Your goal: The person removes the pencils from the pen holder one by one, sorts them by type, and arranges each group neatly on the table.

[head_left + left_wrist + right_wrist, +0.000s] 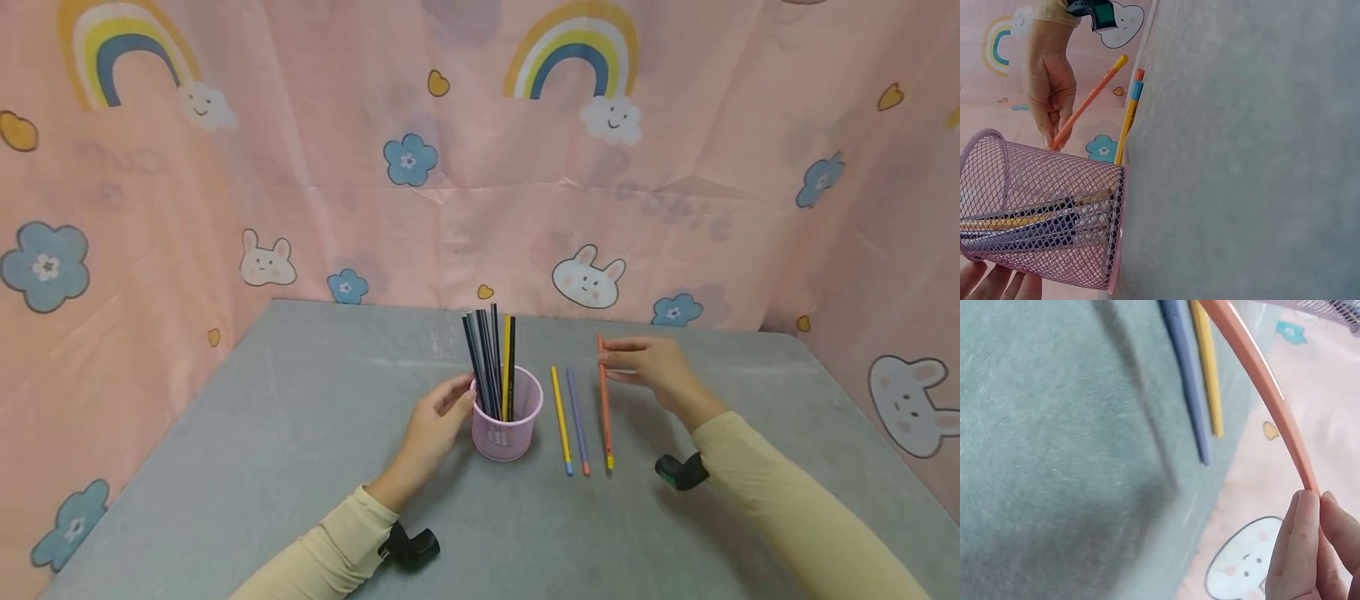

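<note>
My left hand holds the left side of a pink mesh pencil cup near its rim. In the left wrist view its fingertips lie against the mesh of the cup. Several dark pencils and a yellow pencil stand in the cup, leaning left. My right hand pinches one end of an orange pencil, whose yellow-tipped end points toward me. Left of it, a purple pencil and a yellow pencil with a blue band lie side by side on the table.
The grey tabletop runs back to a pink printed curtain, which also encloses both sides. Black wrist devices hang under both sleeves.
</note>
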`<state>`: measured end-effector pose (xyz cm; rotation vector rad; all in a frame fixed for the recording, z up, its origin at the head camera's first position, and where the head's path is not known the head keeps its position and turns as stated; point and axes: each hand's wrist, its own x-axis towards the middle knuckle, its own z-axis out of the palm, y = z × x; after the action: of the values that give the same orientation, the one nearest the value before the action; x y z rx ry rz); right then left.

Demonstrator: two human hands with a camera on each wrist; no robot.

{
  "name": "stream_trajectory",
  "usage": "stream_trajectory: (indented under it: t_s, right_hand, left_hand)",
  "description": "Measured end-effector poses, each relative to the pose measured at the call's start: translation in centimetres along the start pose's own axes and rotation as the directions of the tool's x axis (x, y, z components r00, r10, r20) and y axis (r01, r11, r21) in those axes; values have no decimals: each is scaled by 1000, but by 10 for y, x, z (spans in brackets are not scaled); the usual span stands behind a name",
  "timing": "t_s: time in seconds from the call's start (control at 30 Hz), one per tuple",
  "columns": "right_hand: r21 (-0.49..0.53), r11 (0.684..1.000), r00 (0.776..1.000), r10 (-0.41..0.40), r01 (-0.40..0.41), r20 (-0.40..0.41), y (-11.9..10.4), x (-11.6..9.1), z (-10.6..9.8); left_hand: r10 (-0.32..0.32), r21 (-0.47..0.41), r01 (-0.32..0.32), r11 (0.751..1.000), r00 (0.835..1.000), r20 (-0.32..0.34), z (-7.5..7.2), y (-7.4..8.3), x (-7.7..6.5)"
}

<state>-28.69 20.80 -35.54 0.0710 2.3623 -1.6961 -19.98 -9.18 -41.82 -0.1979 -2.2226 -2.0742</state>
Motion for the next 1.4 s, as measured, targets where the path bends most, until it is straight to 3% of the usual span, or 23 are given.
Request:
stream_trajectory:
  t_s: [0.2, 0.67, 0.9, 1.03, 1.23, 1.4]
  right_hand:
    - [-25, 998, 998, 59, -58, 12, 7, 10, -1]
    - [-106, 991, 995, 90, -85, 38, 19, 26, 1]
    - [-59, 994, 993, 98, -93, 72, 25, 29, 5]
    - [-41, 992, 991, 121, -119, 51, 28, 33, 9]
    - [-109, 980, 986, 167, -169, -23, 33, 38, 16]
    - [-160, 973, 986, 160, -167, -52, 33, 41, 21]
  left_hand:
    - [-15, -1, 15, 1000, 1000, 4, 1, 3, -1]
    - [-8, 4, 8, 1000, 1000, 13, 0, 2, -1]
    - [-26, -10, 26, 1000, 1000, 3, 0, 3, 0]
    - [-16, -1, 16, 1000, 1000, 8, 0, 3, -1]
    - [-14, 17, 14, 1000, 1000, 12, 1, 3, -2]
    - [1, 5, -1, 1000, 1000, 0, 1, 2, -1]
